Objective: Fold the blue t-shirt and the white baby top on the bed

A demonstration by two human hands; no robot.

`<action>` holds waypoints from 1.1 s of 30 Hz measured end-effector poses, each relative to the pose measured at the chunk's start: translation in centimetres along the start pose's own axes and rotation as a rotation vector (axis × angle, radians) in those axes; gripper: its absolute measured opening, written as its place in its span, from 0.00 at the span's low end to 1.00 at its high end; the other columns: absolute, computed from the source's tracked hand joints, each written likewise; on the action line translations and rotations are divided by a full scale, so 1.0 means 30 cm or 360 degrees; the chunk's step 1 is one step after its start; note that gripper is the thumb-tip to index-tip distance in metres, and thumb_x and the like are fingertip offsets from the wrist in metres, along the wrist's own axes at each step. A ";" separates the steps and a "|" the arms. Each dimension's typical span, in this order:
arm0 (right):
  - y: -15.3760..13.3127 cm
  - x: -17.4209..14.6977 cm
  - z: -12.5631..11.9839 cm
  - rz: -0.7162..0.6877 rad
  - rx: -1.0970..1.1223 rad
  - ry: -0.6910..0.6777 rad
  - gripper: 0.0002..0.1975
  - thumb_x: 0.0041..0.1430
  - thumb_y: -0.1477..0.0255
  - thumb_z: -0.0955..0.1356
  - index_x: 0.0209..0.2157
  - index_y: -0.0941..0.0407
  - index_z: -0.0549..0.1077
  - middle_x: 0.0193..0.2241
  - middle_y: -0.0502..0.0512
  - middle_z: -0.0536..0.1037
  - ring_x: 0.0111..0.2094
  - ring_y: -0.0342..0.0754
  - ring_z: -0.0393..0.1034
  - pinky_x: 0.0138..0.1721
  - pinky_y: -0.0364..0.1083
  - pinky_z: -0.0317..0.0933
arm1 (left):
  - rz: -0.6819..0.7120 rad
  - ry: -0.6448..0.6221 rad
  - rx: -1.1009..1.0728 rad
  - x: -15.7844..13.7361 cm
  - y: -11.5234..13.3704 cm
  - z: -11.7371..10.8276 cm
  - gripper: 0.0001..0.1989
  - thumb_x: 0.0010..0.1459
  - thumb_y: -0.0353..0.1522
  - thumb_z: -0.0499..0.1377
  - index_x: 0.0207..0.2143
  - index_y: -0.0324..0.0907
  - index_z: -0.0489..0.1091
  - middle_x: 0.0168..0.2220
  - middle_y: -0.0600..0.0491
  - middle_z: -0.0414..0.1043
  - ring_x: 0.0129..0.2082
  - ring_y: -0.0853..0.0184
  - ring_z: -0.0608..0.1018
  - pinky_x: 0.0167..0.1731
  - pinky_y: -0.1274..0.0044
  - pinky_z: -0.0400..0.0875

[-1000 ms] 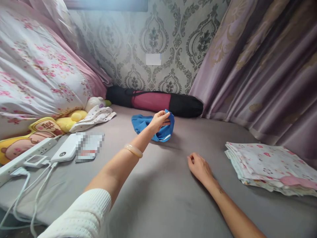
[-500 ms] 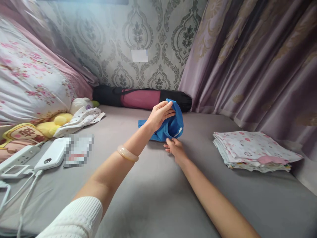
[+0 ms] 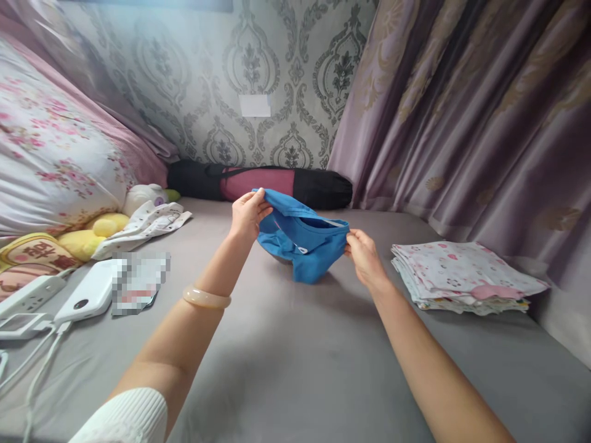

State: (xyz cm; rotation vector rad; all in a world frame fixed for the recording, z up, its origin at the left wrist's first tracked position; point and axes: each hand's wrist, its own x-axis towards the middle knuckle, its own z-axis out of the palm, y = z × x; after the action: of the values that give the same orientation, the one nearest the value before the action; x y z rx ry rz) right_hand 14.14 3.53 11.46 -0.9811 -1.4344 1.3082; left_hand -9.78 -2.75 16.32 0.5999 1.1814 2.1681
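A blue garment point(image 3: 302, 243), its exact kind unclear in the folds, is stretched between my two hands above the bed. My left hand point(image 3: 249, 215), with a pale bangle on its forearm, pinches the upper left edge between thumb and fingers. At the opposite end, my right hand point(image 3: 364, 255) grips the right edge near the opening. A small white tag or cord end shows on the front of the cloth. The lower part hangs down close to the grey bed sheet point(image 3: 286, 357).
A folded cloth stack point(image 3: 466, 274) lies to the right. On the left are a power bank point(image 3: 92, 289), a power strip point(image 3: 34, 295), cables, a blurred packet point(image 3: 138, 283), plush toys point(image 3: 92, 231) and a patterned cloth point(image 3: 143, 227). A black-and-red long bag point(image 3: 258, 183) lies along the wall.
My hands have moved apart, the left one leftward and the right one rightward and up. The bunched blue garment is now spread wide between them.
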 end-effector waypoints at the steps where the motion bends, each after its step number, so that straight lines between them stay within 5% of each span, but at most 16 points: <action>1: -0.018 -0.002 -0.007 -0.0101 -0.0102 0.0014 0.13 0.53 0.60 0.65 0.34 0.54 0.72 0.27 0.49 0.77 0.32 0.47 0.70 0.34 0.44 0.64 | -0.0034 0.0050 0.0037 -0.001 -0.006 -0.012 0.16 0.45 0.36 0.69 0.26 0.40 0.65 0.21 0.57 0.70 0.21 0.72 0.76 0.23 0.81 0.71; 5: -0.105 -0.028 -0.033 -0.0391 -0.0297 -0.0075 0.19 0.58 0.54 0.63 0.41 0.54 0.72 0.32 0.53 0.78 0.35 0.48 0.71 0.34 0.44 0.64 | -0.0141 0.0152 0.0204 -0.018 -0.037 -0.053 0.15 0.46 0.33 0.68 0.27 0.40 0.63 0.19 0.57 0.69 0.19 0.72 0.75 0.19 0.83 0.68; 9: -0.147 -0.037 -0.074 -0.0404 -0.0406 -0.0281 0.21 0.56 0.52 0.65 0.40 0.54 0.74 0.33 0.54 0.78 0.35 0.50 0.72 0.35 0.45 0.65 | -0.0157 0.0174 0.0342 -0.041 -0.070 -0.094 0.16 0.47 0.32 0.67 0.34 0.41 0.63 0.17 0.61 0.66 0.15 0.73 0.72 0.17 0.84 0.65; 17: 0.013 0.031 -0.161 -0.0280 -0.0787 -0.0350 0.16 0.49 0.59 0.69 0.34 0.57 0.77 0.32 0.56 0.80 0.34 0.50 0.73 0.39 0.48 0.66 | -0.0276 -0.0231 0.0424 -0.074 -0.145 -0.159 0.09 0.42 0.29 0.63 0.30 0.35 0.74 0.26 0.49 0.76 0.26 0.70 0.77 0.30 0.79 0.73; 26: 0.056 0.013 -0.165 -0.0258 -0.0898 -0.0348 0.16 0.49 0.59 0.68 0.31 0.57 0.76 0.29 0.55 0.79 0.32 0.50 0.72 0.34 0.46 0.64 | 0.0089 -0.0350 0.1190 -0.045 -0.271 -0.160 0.16 0.43 0.28 0.58 0.37 0.41 0.76 0.35 0.50 0.75 0.37 0.63 0.76 0.42 0.71 0.71; 33: 0.029 -0.084 -0.149 -0.0233 -0.1004 -0.0490 0.13 0.53 0.61 0.67 0.31 0.56 0.75 0.29 0.53 0.78 0.32 0.49 0.71 0.36 0.46 0.63 | 0.0329 -0.0966 0.1669 0.044 -0.364 -0.077 0.15 0.47 0.27 0.56 0.37 0.43 0.76 0.42 0.47 0.77 0.43 0.58 0.75 0.49 0.69 0.67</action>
State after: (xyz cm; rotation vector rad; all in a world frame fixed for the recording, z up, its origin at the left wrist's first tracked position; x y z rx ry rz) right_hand 19.07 2.34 10.32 -1.0695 -2.1913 0.9346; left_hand -9.11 1.48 5.92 1.7109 1.8608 1.1652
